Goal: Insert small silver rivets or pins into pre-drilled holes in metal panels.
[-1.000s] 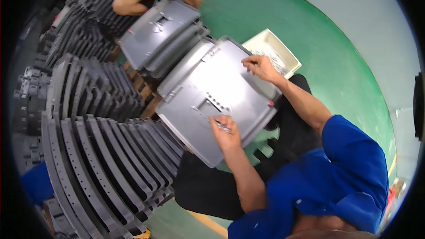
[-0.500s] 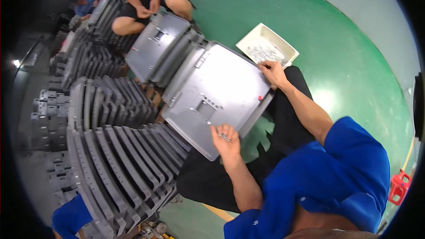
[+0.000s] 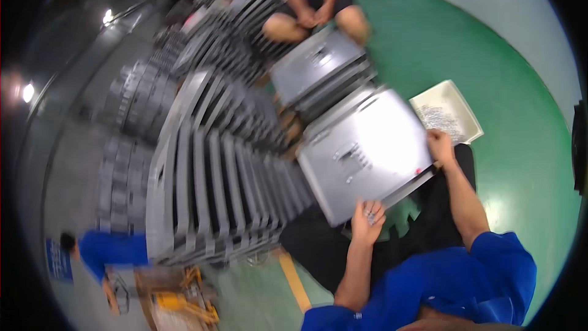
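Observation:
A grey sheet-metal panel (image 3: 392, 138) with a rectangular cut-out lies on a stack of like panels in front of me. My left hand (image 3: 365, 225) is closed at its near edge, palm up, with small shiny metal pieces (image 3: 370, 213) in the curled fingers. Their exact kind is too small to tell. At the panel's right edge my right hand (image 3: 442, 147) has its fingers pinched together; whatever lies between them is hidden. A red spot (image 3: 418, 171) shows near the panel's right corner.
Beside my right hand, a white bin (image 3: 470, 115) holds many small metal pieces. Tall stacks of grey panels (image 3: 226, 190) stand to the left. Ahead, a co-worker (image 3: 309, 0) sits at another panel stack (image 3: 321, 58). Another person (image 3: 113, 248) bends near yellow equipment (image 3: 174, 301) at lower left.
My view has swung left, so the panels, bin and co-worker appear farther right and lower. My left hand keeps the metal pieces; my right hand remains at the panel's right edge.

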`<move>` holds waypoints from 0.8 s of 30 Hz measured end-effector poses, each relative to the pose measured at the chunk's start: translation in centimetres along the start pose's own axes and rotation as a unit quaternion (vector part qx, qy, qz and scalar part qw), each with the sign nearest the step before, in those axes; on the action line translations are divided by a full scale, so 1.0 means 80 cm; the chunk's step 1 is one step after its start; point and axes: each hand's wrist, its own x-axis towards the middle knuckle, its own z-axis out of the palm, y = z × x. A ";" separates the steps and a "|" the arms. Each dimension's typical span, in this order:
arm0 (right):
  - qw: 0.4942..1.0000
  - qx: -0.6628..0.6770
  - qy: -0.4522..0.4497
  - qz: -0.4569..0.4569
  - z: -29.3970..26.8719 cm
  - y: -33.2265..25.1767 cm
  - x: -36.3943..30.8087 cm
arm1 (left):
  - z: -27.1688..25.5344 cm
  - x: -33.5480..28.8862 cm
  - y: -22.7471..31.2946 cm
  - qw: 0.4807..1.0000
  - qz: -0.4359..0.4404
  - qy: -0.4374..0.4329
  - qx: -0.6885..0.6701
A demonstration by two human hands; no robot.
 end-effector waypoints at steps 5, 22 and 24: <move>0.996 0.062 -0.068 0.003 -0.012 0.010 0.004 | 0.015 -0.048 0.020 0.994 0.065 0.053 0.071; 0.997 0.069 -0.035 -0.014 -0.016 -0.024 -0.006 | 0.038 -0.111 0.061 0.989 0.112 -0.074 -0.058; 0.997 0.068 -0.035 -0.015 -0.015 -0.029 -0.009 | 0.034 -0.121 0.071 0.987 0.111 -0.089 -0.075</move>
